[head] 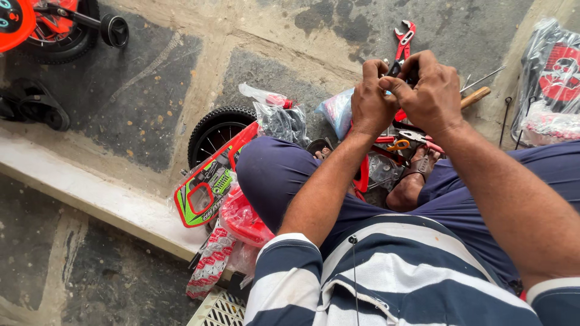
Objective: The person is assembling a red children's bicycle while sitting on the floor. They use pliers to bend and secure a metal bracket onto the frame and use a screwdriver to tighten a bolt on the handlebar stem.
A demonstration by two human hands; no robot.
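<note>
My left hand [370, 99] and my right hand [428, 90] are pressed together in front of me, fingers pinched around a small dark part [396, 68] that is mostly hidden between them. I cannot tell what the part is. Just beyond my hands lie red-handled pliers [403, 37] on the stone floor. Below my hands, between my knees, sit more red-handled tools [417, 137] and red bicycle parts.
A small black wheel [212, 131] and a red-green chain guard [205, 187] lie left of my knee. Clear plastic bags of parts [279, 118] sit nearby. A wooden handle [476, 96], a wrapped red package [553, 84] at right, a red child's bike [54, 24] far left.
</note>
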